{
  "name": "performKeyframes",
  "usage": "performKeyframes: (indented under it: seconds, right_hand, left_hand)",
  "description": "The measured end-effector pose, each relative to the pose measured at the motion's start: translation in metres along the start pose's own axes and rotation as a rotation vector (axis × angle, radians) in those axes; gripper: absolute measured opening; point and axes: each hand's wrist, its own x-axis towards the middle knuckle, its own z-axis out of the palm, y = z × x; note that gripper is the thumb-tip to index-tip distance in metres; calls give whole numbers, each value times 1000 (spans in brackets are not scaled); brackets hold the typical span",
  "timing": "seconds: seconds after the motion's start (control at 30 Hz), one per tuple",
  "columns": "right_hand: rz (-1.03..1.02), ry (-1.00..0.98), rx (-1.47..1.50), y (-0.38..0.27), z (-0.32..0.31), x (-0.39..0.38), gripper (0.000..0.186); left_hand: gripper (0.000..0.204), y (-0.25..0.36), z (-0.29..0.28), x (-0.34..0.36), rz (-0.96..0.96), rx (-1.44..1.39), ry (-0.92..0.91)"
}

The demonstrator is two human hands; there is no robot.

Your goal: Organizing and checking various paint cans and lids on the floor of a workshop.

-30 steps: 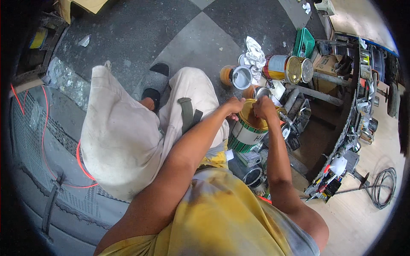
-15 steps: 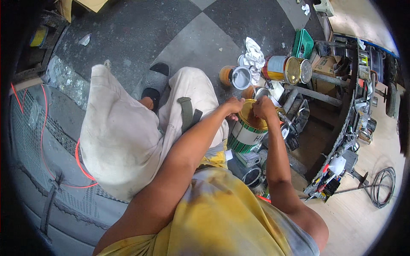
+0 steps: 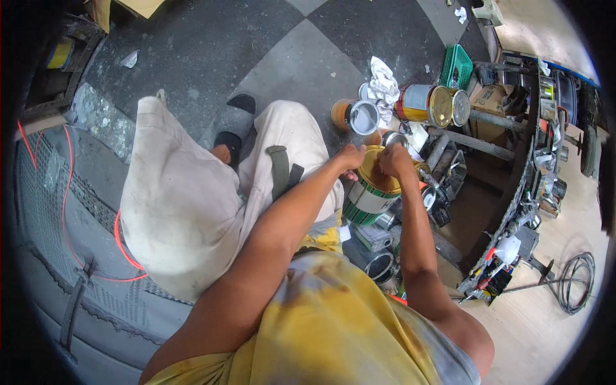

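Note:
A large metal paint can [image 3: 366, 206], green and white with a gold top, stands tilted between my hands, to the right of my knee. My left hand [image 3: 349, 160] is closed at the near-left part of its rim, the fingers curled there. Over the right part of the gold lid, my right hand [image 3: 394, 162] is closed in a fist; whatever it holds is hidden. Just beyond the can sit a small open tin [image 3: 394, 138] and an orange-sided can [image 3: 343, 115] with a grey top.
Two larger cans lie past these, one a red and yellow can [image 3: 416, 102], beside crumpled white cloth [image 3: 383, 80]. A green basket [image 3: 457, 67] stands farther off. On the right runs a cluttered metal rack [image 3: 507, 212]; a dark open pot [image 3: 379, 264] sits below my right wrist.
The paint can has turned and tilted slightly, showing less of its white label. My right hand has shifted a little to the left; my left hand is almost where it was.

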Motion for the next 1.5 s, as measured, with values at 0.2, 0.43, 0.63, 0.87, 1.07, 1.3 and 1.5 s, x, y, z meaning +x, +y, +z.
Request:
performKeyframes:
  seconds: [0.2,0.43,0.63,0.87,1.07,1.3,1.5]
  right_hand:
    - [10,3,85,8,8,0,28]
    - [-101,199,281,22,16,-27,25]
    - [-105,345,412,43,46,-58,22]
    - [-36,378,551,57,75,-71,25]
    - [-90,501,559,40,78,-70,28]
    - [100,571,644,37,93,-82,27]
    - [153,824,727,24,118,-88,26]
  left_hand:
    - [69,3,0,-2,73,167,129]
    - [73,2,0,-12,284,268,186]
    - [66,-2,10,-23,411,374,183]
    - [52,39,-5,-47,249,214,548]
    - [41,55,-52,-33,765,396,644]
    - [36,109,-28,-42,914,1300,532]
    - [36,143,-3,-45,711,1311,320]
